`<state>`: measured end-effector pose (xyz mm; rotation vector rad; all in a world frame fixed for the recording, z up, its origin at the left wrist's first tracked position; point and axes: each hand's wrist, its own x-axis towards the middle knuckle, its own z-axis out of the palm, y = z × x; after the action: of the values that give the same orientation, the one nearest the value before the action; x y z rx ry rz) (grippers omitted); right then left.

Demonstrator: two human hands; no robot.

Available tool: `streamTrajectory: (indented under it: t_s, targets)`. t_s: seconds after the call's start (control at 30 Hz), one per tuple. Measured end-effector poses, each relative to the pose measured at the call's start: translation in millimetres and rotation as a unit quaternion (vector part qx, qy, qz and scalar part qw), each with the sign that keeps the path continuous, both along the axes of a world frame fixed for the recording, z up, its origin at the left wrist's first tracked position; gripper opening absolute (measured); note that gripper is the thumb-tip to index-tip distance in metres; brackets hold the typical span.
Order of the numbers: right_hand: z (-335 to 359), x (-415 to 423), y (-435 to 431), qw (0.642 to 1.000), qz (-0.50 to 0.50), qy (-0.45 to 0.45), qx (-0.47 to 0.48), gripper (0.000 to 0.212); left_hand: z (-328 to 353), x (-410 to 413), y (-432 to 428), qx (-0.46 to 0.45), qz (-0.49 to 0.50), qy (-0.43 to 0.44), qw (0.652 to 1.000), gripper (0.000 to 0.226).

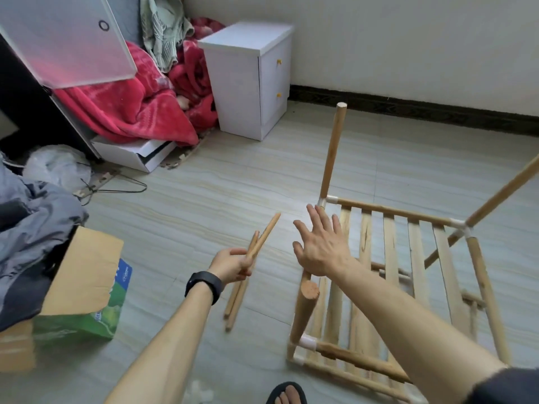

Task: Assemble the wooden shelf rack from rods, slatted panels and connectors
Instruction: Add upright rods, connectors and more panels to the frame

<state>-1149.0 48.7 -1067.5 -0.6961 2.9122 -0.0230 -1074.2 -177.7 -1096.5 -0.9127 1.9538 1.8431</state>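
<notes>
The partly built wooden rack (390, 275) stands on the floor at the right: a slatted panel framed by rods joined with white connectors (459, 225). Upright rods rise from its corners, one at the far left corner (332, 153) and a thick one at the near left corner (304, 310). My left hand (232, 265) grips one thin rod (267, 233) that points up and away. Two more thin rods (237, 298) lie on the floor just under it. My right hand (322, 246) hovers with spread fingers over the rack's left edge, holding nothing.
A white bedside cabinet (250, 80) stands by the far wall. Red blankets (140, 106) are piled to its left. A green cardboard box (84, 301) and grey clothing (32, 228) sit at the left. A wire hanger (122, 185) lies on the tiled floor. My sandalled foot (287, 393) shows at the bottom.
</notes>
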Motion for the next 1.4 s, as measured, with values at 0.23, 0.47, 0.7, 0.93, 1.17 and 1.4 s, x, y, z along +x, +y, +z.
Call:
streamTrajectory:
  t_s: [0.23, 0.47, 0.7, 0.93, 1.17, 1.4]
  targets:
    - [64, 12, 21, 0.994, -0.052, 0.005, -0.101, 0.091, 141, 20, -21, 0.011, -0.039, 0.136, 0.990, 0.021]
    - [149, 32, 66, 0.851, -0.170, -0.056, -0.494, 0.096, 206, 46, 7, 0.035, -0.091, 0.219, 0.971, 0.019]
    - [179, 77, 155, 0.555, -0.278, -0.162, -0.767, 0.031, 266, 41, 78, -0.023, -0.125, 0.300, 0.945, 0.013]
    - [162, 135, 225, 0.752, -0.267, -0.079, -0.597, 0.043, 327, 27, 188, -0.041, -0.174, 0.388, 0.904, 0.018]
    - [137, 171, 273, 0.860, -0.271, 0.039, -0.430, 0.039, 319, 27, 304, -0.069, -0.229, 0.404, 0.883, 0.012]
    - [124, 177, 294, 0.719, -0.322, 0.007, -0.616, 0.044, 234, 38, 367, -0.108, -0.418, 0.320, 0.844, 0.045]
